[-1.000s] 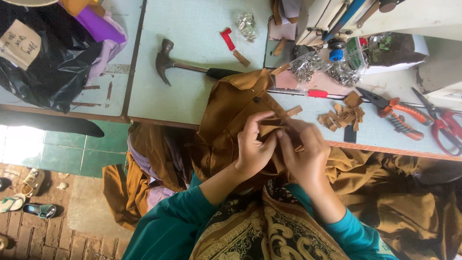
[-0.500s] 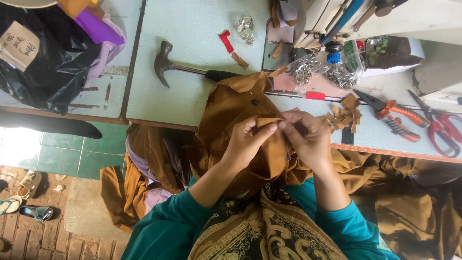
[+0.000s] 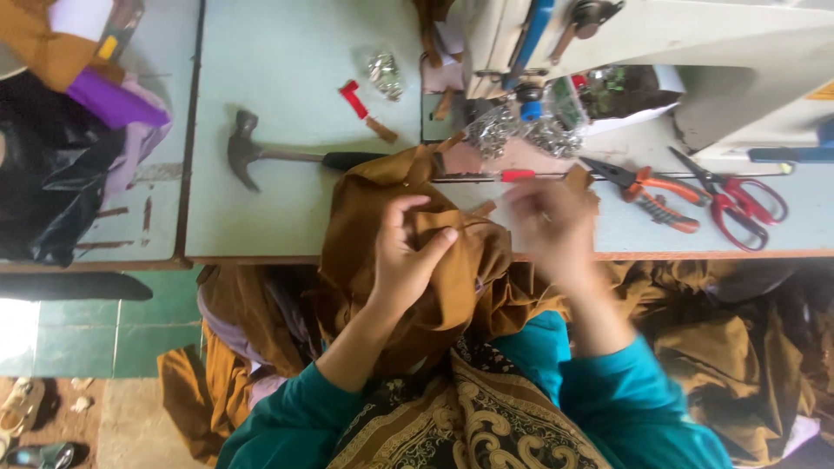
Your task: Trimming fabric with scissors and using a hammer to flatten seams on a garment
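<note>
Left hand grip closed on bunched brown fabric draped over the tabletop near edge; right hand, blurred, grip state unreadable, sits just right of the fold.

On the worktop lay one hammer, one pair of pliers, one pair of red-handled scissors, and two clear bags of metal studs.
</note>
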